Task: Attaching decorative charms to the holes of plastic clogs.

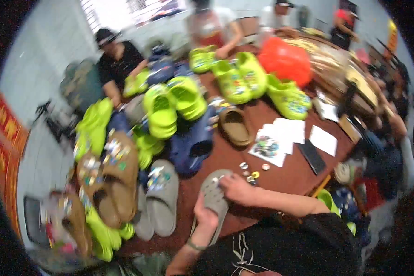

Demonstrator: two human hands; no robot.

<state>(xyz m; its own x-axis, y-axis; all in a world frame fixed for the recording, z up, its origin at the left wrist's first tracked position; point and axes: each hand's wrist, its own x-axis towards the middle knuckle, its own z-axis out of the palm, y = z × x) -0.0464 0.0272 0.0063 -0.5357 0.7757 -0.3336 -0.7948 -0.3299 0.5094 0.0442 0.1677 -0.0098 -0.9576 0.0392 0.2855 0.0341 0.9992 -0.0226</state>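
At counter's near edge, grey clog (214, 197) up off brown counter (280, 177). Left hand (206, 217) wrapped round heel end; right hand (234, 187) pinching at toe, small charm likely. Clog looks light, soft foam, bendy; grip sides. White square sheets (287, 131) beyond; red banner (7, 152) far left wall.

On the bench (225, 158), the held clog (213, 195) lies nearest the person; small charms (252, 172) lie just right of it, paper sheets (285, 135) beyond them, piled clogs (124, 165) to its left.
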